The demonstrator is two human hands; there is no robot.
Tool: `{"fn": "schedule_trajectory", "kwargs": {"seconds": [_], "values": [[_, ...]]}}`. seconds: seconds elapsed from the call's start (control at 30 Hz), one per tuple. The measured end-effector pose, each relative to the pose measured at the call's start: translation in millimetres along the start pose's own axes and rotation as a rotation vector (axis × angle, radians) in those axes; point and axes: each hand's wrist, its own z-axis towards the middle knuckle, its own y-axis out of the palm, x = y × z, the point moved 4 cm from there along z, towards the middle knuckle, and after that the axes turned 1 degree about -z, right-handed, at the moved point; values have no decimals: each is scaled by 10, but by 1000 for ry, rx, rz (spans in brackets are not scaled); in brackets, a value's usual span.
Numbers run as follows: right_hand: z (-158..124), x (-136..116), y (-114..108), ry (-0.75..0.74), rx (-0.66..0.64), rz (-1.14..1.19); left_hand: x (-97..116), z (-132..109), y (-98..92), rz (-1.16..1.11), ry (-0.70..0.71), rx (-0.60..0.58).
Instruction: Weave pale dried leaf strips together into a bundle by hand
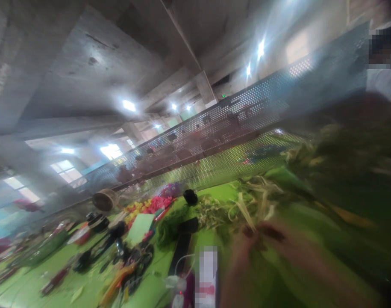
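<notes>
On my feed, an orange handle (pixel 119 277) lies at left on the green table (pixel 91 280); next comes a pale green card (pixel 140 227), near pink pieces (pixel 160 203). Further right, a pale strip (pixel 245 209) rises where the left hand (pixel 242 248) and right hand (pixel 275 236) nearly meet. Through this blur I cannot tell which hand is gripping.

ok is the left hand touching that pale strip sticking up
Touching: the head view, though blurred, shows the pale strip rising from the left hand, its lower end against the fingertips.
</notes>
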Motion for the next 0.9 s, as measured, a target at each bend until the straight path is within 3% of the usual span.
{"fn": "schedule_trajectory", "kwargs": {"seconds": [0.23,0.47,0.7,0.9], "values": [[0,-59,-36,89,37,24,80,-5,33,93,-4,-4],[-37,-76,-45,189,-5,201,233,-149,160,-96,23,-65],[-31,-142,-73,0,90,-90,233,-157,173,91,43,-75],[-49,-177,-61,73,76,-136,182,-146,174,208,58,-109]]}}
